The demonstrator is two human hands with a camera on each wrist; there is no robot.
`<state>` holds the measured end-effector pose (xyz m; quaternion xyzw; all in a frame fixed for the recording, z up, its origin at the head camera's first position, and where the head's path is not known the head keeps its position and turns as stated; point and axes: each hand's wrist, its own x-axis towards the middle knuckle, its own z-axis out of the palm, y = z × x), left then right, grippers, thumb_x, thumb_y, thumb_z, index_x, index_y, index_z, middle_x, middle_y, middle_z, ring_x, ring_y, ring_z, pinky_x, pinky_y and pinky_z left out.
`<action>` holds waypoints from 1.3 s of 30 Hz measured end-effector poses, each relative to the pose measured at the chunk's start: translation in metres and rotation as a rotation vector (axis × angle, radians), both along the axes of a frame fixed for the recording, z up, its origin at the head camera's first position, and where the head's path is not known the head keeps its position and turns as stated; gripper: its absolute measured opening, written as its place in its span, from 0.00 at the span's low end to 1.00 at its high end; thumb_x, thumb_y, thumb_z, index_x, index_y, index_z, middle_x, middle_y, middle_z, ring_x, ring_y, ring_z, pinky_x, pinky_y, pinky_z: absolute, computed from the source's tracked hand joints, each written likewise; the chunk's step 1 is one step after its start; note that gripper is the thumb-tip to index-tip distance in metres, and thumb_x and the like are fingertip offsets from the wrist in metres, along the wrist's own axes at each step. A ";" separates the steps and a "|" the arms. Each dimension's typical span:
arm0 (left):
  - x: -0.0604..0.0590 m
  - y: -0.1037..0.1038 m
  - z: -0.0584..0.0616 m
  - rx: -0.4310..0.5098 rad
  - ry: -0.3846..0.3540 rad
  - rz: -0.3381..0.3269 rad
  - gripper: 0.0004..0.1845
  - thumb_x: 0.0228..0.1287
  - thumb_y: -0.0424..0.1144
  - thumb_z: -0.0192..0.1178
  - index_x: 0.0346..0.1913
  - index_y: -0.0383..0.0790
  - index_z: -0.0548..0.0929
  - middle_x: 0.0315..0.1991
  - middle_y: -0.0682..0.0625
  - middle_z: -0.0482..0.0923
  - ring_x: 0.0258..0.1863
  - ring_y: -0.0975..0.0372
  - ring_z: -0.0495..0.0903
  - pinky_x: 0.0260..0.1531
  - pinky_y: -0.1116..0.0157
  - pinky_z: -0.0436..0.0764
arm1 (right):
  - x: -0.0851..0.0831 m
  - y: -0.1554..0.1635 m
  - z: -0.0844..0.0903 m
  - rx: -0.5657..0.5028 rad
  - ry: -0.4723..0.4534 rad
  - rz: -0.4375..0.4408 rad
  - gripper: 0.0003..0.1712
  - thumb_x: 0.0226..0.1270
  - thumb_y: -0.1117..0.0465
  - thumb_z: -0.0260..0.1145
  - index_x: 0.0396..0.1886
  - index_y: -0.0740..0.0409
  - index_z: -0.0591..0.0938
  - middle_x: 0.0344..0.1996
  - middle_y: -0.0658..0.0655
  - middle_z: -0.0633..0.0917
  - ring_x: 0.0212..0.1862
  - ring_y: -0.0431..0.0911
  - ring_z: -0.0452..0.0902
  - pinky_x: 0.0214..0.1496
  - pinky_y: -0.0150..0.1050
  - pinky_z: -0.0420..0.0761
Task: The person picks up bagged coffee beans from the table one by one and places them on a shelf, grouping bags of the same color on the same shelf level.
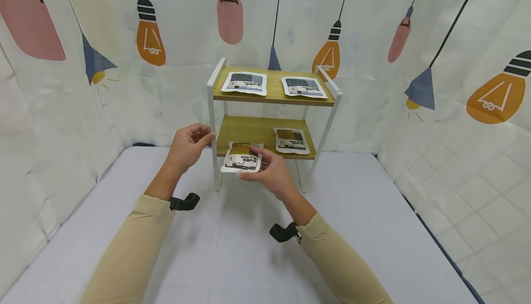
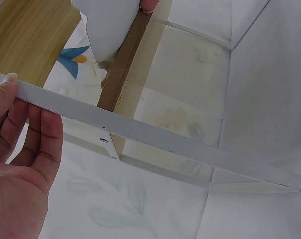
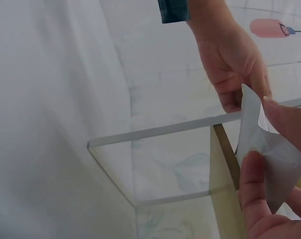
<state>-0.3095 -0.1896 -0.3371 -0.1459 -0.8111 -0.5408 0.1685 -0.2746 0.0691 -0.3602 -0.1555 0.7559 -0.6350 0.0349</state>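
Observation:
A two-tier rack (image 1: 265, 129) with white metal frame and wood-look boards stands on the table. My left hand (image 1: 187, 147) grips its left front post (image 2: 140, 128), thumb on one side and fingers on the other. In my right hand (image 1: 274, 175) is a white pouch (image 1: 242, 159) with a brown and black printed label, pinched by its right side. It tilts over the front edge of the lower board at the left. The right wrist view shows the pouch's plain back (image 3: 277, 159), bent between thumb and fingers.
On the lower board's right lies a similar brown-labelled pouch (image 1: 292, 141). Two blue-labelled pouches lie on the top board, one left (image 1: 244, 83) and one right (image 1: 304, 87). A white table (image 1: 249, 258) spreads in front; a lamp-patterned curtain (image 1: 182, 87) hangs behind.

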 end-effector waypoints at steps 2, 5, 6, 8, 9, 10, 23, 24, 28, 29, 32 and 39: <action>0.000 0.000 0.000 0.001 -0.002 0.000 0.12 0.74 0.38 0.63 0.50 0.31 0.84 0.39 0.52 0.82 0.45 0.66 0.85 0.44 0.75 0.85 | 0.000 0.000 0.001 0.010 0.003 0.002 0.48 0.49 0.62 0.85 0.72 0.48 0.75 0.62 0.56 0.81 0.51 0.48 0.84 0.52 0.38 0.88; -0.001 -0.001 -0.001 0.001 -0.009 0.001 0.12 0.74 0.38 0.62 0.51 0.31 0.83 0.40 0.52 0.83 0.44 0.68 0.84 0.44 0.76 0.84 | 0.000 -0.001 0.001 0.025 0.009 -0.003 0.48 0.49 0.61 0.85 0.72 0.48 0.75 0.61 0.56 0.81 0.50 0.48 0.84 0.51 0.37 0.88; -0.001 -0.001 -0.001 0.001 -0.012 0.002 0.12 0.74 0.38 0.62 0.51 0.31 0.83 0.40 0.51 0.83 0.44 0.68 0.84 0.44 0.76 0.84 | 0.000 -0.002 0.001 0.030 0.011 -0.007 0.48 0.49 0.61 0.85 0.72 0.48 0.76 0.60 0.56 0.82 0.50 0.48 0.84 0.50 0.37 0.88; 0.000 0.000 0.000 0.000 -0.018 0.006 0.13 0.74 0.39 0.63 0.50 0.32 0.83 0.41 0.49 0.83 0.45 0.68 0.84 0.44 0.77 0.83 | -0.001 -0.002 0.001 0.037 0.015 -0.013 0.48 0.50 0.60 0.85 0.72 0.48 0.76 0.58 0.56 0.83 0.48 0.47 0.84 0.49 0.36 0.88; 0.000 0.000 0.000 0.000 -0.021 0.007 0.13 0.74 0.40 0.63 0.50 0.32 0.83 0.42 0.47 0.83 0.45 0.68 0.84 0.44 0.77 0.83 | -0.001 -0.002 0.001 0.038 0.017 -0.015 0.47 0.50 0.60 0.85 0.72 0.48 0.76 0.57 0.56 0.83 0.48 0.47 0.84 0.48 0.36 0.88; 0.000 0.001 0.000 0.000 -0.024 0.007 0.14 0.74 0.41 0.63 0.50 0.32 0.83 0.43 0.46 0.83 0.45 0.68 0.84 0.44 0.77 0.83 | -0.001 -0.003 0.001 0.038 0.019 -0.017 0.47 0.50 0.60 0.85 0.72 0.49 0.76 0.57 0.57 0.84 0.47 0.47 0.84 0.47 0.35 0.87; 0.002 0.000 0.002 -0.004 -0.033 0.005 0.15 0.74 0.43 0.63 0.51 0.32 0.83 0.46 0.40 0.83 0.43 0.68 0.84 0.47 0.72 0.85 | -0.005 -0.007 0.004 0.048 0.053 -0.092 0.41 0.51 0.59 0.85 0.68 0.52 0.80 0.51 0.57 0.87 0.41 0.44 0.83 0.40 0.31 0.85; 0.002 0.000 0.002 -0.006 -0.032 0.005 0.16 0.74 0.43 0.63 0.51 0.32 0.83 0.46 0.40 0.83 0.43 0.69 0.84 0.47 0.71 0.85 | -0.005 -0.007 0.004 0.062 0.063 -0.105 0.41 0.51 0.58 0.85 0.67 0.52 0.81 0.50 0.56 0.87 0.41 0.44 0.83 0.39 0.31 0.85; 0.002 0.000 0.002 -0.007 -0.033 0.003 0.17 0.74 0.45 0.63 0.51 0.32 0.83 0.46 0.40 0.83 0.43 0.68 0.84 0.47 0.73 0.85 | -0.006 -0.009 0.004 0.133 0.114 -0.161 0.39 0.51 0.54 0.85 0.65 0.51 0.82 0.45 0.55 0.88 0.39 0.44 0.83 0.36 0.31 0.83; 0.002 0.000 0.002 -0.007 -0.033 0.004 0.17 0.74 0.45 0.63 0.51 0.32 0.83 0.46 0.40 0.83 0.43 0.69 0.84 0.46 0.74 0.85 | -0.006 -0.009 0.004 0.145 0.124 -0.173 0.39 0.51 0.53 0.85 0.65 0.51 0.83 0.44 0.54 0.88 0.39 0.44 0.83 0.35 0.32 0.82; 0.002 0.000 0.002 -0.006 -0.034 0.004 0.17 0.74 0.45 0.63 0.51 0.32 0.83 0.46 0.40 0.83 0.43 0.69 0.84 0.45 0.76 0.84 | -0.008 -0.010 0.003 0.156 0.146 -0.196 0.39 0.50 0.53 0.85 0.64 0.52 0.83 0.43 0.55 0.88 0.37 0.43 0.84 0.34 0.32 0.83; 0.002 0.000 0.002 -0.015 -0.042 0.011 0.17 0.74 0.46 0.63 0.51 0.33 0.83 0.47 0.40 0.83 0.45 0.66 0.84 0.47 0.74 0.85 | -0.010 -0.014 0.000 0.126 0.192 -0.228 0.36 0.51 0.54 0.85 0.62 0.54 0.85 0.39 0.57 0.89 0.33 0.42 0.85 0.31 0.31 0.83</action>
